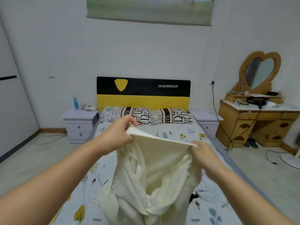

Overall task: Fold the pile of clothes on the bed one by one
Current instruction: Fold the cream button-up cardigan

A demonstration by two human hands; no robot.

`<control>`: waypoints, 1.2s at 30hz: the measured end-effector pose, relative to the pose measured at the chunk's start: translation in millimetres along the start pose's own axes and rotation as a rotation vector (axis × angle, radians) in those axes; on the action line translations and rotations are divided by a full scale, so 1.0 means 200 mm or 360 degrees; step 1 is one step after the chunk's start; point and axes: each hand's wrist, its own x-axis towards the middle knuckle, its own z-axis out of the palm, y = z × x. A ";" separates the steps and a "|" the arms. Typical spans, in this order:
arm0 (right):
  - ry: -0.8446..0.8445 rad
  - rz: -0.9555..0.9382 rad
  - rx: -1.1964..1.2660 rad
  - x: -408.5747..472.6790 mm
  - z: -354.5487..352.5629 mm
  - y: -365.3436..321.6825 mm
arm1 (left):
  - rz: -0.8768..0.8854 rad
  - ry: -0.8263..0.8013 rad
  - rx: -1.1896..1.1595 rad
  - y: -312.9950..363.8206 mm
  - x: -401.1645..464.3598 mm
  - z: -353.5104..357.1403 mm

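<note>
Cream knitted garment (151,172) held up above the bed (90,179), its straight ribbed edge uppermost and stretched taut between both hands. That edge runs from upper left down to lower right, slightly tilted. The garment's long axis hangs downward from the edge toward the near end of the bed, where the lower part bunches on the leaf-print sheet. Left hand (118,135) pinches the left corner, fingers curled over the edge. Right hand (203,153) grips the right corner, fingers closed round the fabric. Two patterned pillows (146,116) lie against the black-and-yellow headboard (142,93).
</note>
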 end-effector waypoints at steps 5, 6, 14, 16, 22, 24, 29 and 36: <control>0.0293 -0.0268 -0.0015 0.03 -0.23 -0.16 | -0.0106 0.0187 0.0403 -0.21 -0.02 0.06; 0.0337 -0.0308 -0.0025 0.02 -0.26 -0.19 | -0.0177 0.0207 0.0317 -0.25 -0.03 0.08; 0.0331 -0.0290 -0.0578 0.02 -0.40 -0.10 | -0.0416 -0.0141 -0.0429 -0.22 -0.06 0.16; 0.0227 -0.0204 -0.0694 0.03 -0.42 -0.01 | -0.0401 -0.0246 -0.0544 -0.20 -0.03 0.14; -0.0503 0.0147 -0.0426 -0.05 -0.50 0.20 | -0.0392 -0.1141 -0.0466 -0.26 0.03 -0.06; -0.0691 0.0249 -0.0480 -0.09 -0.50 0.24 | -0.0442 -0.1150 -0.0252 -0.28 0.04 -0.08; -0.0390 -0.0152 -0.0959 -0.18 -0.36 0.34 | -0.0492 -0.0744 -0.0304 -0.28 0.00 0.00; 0.0378 -0.0479 -0.0814 -0.24 -0.30 0.42 | -0.0264 -0.0354 -0.0312 -0.29 -0.04 0.05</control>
